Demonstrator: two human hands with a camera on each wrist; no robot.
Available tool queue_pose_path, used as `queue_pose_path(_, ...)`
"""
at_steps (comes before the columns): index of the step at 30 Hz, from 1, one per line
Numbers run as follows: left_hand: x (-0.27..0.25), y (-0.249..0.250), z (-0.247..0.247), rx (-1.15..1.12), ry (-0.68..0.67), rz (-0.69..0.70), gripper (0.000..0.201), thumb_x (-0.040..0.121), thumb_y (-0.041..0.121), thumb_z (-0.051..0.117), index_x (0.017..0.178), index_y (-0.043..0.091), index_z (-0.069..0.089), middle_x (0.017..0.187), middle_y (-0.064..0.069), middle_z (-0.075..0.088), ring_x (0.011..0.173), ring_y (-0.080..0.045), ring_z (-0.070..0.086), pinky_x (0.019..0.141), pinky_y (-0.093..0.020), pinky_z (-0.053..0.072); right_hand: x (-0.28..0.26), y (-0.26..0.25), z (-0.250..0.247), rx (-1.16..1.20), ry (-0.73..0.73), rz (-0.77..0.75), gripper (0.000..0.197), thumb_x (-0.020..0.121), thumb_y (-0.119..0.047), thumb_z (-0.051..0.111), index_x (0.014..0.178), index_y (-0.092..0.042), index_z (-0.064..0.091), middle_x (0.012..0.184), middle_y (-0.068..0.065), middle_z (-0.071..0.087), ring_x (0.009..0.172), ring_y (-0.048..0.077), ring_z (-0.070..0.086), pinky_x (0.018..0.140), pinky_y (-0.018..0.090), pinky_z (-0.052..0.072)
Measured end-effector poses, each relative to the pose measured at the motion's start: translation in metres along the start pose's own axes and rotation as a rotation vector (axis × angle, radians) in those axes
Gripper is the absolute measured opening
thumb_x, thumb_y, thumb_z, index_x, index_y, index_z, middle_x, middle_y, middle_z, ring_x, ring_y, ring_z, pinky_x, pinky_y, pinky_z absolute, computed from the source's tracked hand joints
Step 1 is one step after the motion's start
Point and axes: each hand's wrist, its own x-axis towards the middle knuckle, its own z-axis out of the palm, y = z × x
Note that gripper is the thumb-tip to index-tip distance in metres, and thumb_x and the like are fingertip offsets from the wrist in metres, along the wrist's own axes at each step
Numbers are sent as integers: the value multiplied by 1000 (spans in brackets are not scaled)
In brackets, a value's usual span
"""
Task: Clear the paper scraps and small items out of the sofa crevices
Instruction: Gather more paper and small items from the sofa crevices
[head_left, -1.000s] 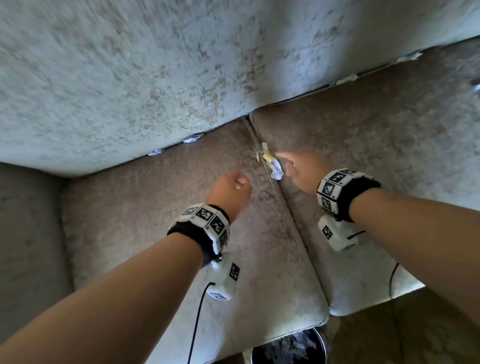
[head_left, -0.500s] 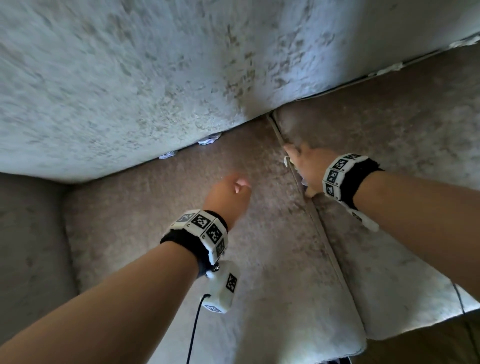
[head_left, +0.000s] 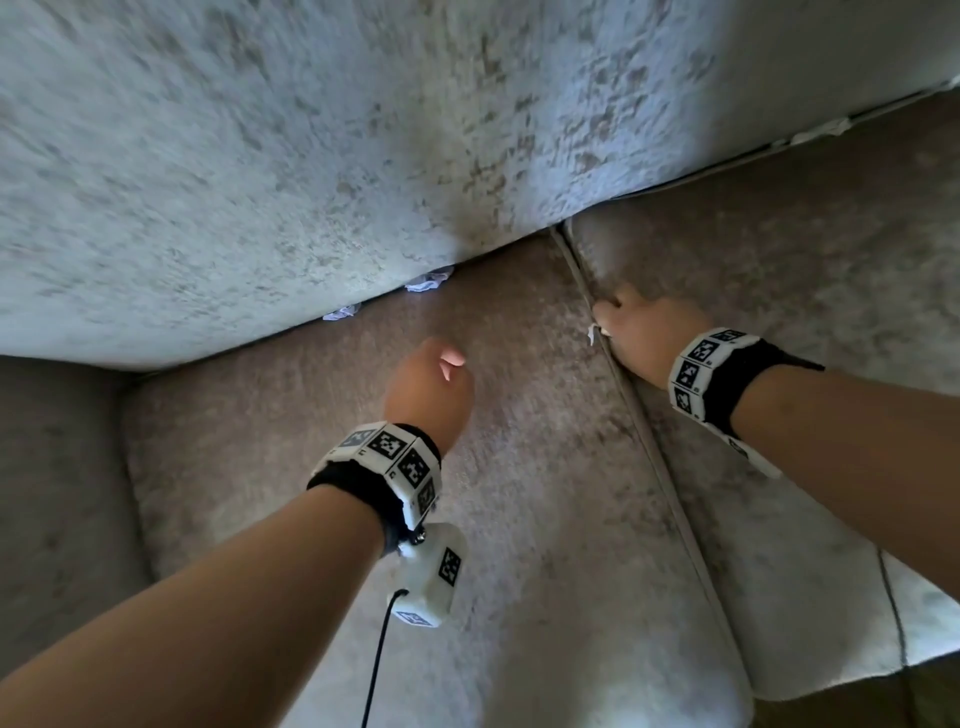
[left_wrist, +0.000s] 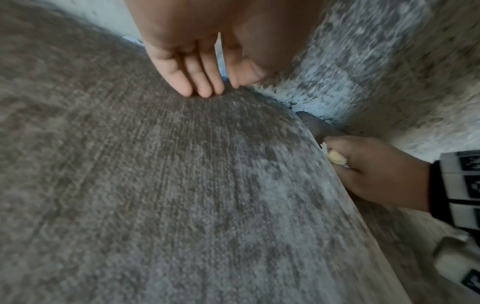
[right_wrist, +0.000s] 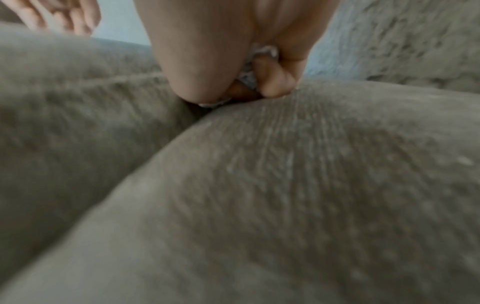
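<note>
My right hand (head_left: 610, 322) sits at the seam between the two seat cushions, fingers curled and pushed into the gap. It grips crumpled white paper (right_wrist: 262, 51); a white corner (head_left: 591, 333) pokes out beside the seam. In the left wrist view a small yellowish item (left_wrist: 336, 158) also shows inside that fist (left_wrist: 363, 170). My left hand (head_left: 441, 371) hovers over the left seat cushion (head_left: 311, 441), holding nothing, its fingers (left_wrist: 197, 82) relaxed and pointing down at the fabric. Two white scraps (head_left: 426, 281) (head_left: 340, 313) stick out under the backrest.
The pale backrest (head_left: 363, 130) fills the upper view. Another white scrap (head_left: 823, 129) lies in the back crevice above the right seat cushion (head_left: 805, 260). The armrest (head_left: 57, 493) bounds the left side. A black cable (head_left: 376, 665) hangs from my left wrist.
My right hand, which held the white paper and yellow item just above the seam, has dropped onto it and pushed its fingers in. The left hand has barely moved.
</note>
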Motion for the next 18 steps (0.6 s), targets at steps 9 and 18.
queue_pose_path(9,9,-1,-29,155,109,-60,42,86,16,53,128,17,52,134,-10,45,126,-30,39,98,-40,36,-12,-11,-37,348,172,-85,17,87,-24,57,101,-13,58,97,11,63,84,36,60,63,32,37)
queue_pose_path(18,32,-22,-62,136,86,-98,56,86,20,56,141,19,43,147,-10,37,136,-29,32,107,-38,31,37,-112,-76,532,253,-52,18,91,-29,51,100,-17,60,96,5,66,87,32,63,67,33,47)
